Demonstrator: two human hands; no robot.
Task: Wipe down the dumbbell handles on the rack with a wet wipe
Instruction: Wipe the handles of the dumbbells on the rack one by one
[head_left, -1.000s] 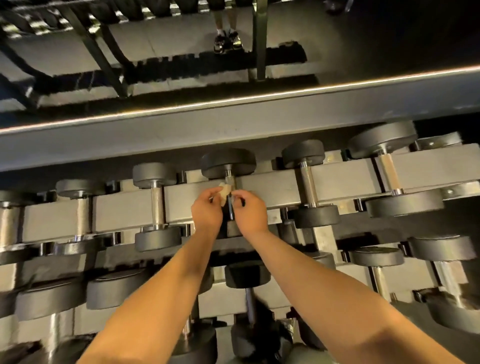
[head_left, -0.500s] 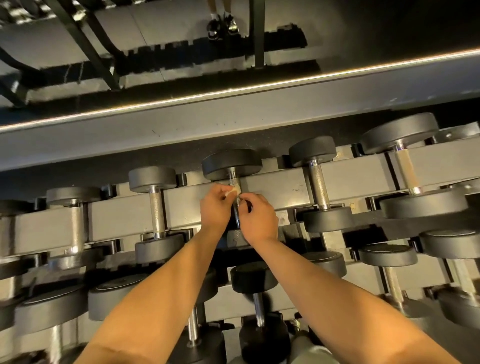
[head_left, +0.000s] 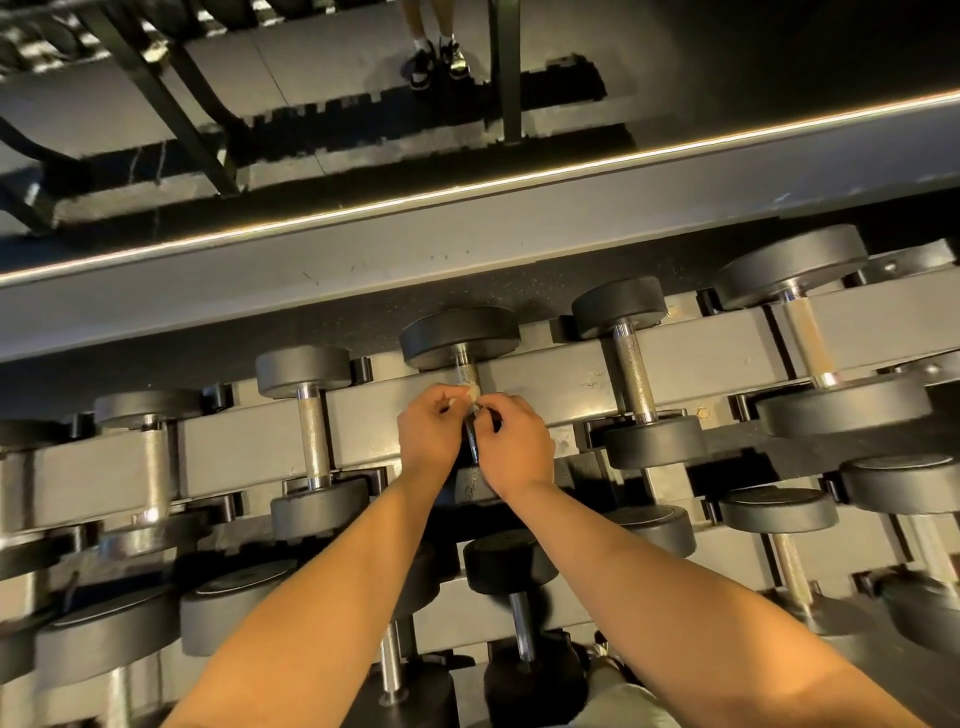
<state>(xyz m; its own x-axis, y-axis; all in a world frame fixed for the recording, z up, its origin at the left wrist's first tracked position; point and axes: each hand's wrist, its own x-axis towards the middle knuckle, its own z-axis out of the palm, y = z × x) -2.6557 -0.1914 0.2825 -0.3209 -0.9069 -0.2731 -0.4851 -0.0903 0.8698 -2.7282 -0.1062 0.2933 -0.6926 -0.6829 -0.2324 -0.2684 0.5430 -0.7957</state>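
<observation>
Handle (head_left: 465, 371) (one wipe (head_left: 471, 393)) between left hand (head_left: 426, 436), right hand (head_left: 517, 447).

Showed a dim gym. Caught a thin warm light strip (head_left: 519, 179) along the top edge of a grey ledge (head_left: 363, 254). Beyond, took in grey flooring (head_left: 311, 62), slanted black frame bars (head_left: 156, 88), a black upright post (head_left: 506, 73) and a bystander's sneakers (head_left: 434, 60).

Bare forearms (head_left: 332, 597), pale grey-green garment (head_left: 626, 699) — bottom edge
</observation>
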